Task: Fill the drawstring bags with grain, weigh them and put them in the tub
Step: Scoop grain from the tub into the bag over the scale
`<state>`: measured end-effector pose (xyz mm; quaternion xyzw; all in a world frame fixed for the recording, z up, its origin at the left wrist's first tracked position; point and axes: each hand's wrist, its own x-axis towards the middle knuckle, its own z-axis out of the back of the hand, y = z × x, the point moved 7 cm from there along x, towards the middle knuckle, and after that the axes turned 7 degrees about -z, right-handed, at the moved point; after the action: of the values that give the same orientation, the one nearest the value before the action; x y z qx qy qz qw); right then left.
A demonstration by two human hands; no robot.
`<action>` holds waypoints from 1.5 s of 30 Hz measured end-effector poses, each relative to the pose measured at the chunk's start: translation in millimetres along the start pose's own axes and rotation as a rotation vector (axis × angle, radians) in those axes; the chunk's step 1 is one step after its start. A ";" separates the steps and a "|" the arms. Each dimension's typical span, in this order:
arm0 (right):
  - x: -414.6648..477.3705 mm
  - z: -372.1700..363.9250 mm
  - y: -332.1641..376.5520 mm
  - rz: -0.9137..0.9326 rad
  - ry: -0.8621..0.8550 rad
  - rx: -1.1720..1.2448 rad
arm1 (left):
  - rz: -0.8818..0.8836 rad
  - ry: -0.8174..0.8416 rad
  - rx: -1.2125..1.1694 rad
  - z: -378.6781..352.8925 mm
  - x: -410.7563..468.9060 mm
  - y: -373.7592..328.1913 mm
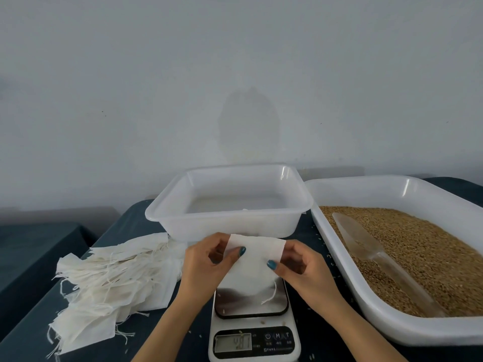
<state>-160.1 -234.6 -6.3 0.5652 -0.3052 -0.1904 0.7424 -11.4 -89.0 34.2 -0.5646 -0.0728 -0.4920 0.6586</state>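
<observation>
The left hand [206, 262] and right hand [303, 267] each pinched an upper corner of one flat, empty drawstring bag [254, 267], held over the kitchen scale [235, 304] at 6 o'clock. The tub [224, 214] at 12 o'clock looked almost bare. The pile of unfilled bags [112, 278] at 9 o'clock and the scoop [366, 244] lying in the grain [418, 257] at 3 o'clock suggested the task had barely begun.
</observation>
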 end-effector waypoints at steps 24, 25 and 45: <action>-5.1 7.0 17.6 0.214 -0.129 -0.029 | -0.046 0.068 0.019 -7.1 -2.5 -9.1; -5.8 7.3 18.4 0.231 -0.138 -0.045 | -0.053 0.073 0.023 -7.3 -2.5 -10.1; -10.7 0.9 25.0 0.262 -0.114 -0.271 | 0.163 -0.016 -0.118 -0.6 -1.9 7.1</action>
<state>-170.2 -221.2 15.1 0.4038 -0.3895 -0.1632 0.8116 -7.5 -89.3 28.0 -0.6104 -0.0026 -0.4356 0.6616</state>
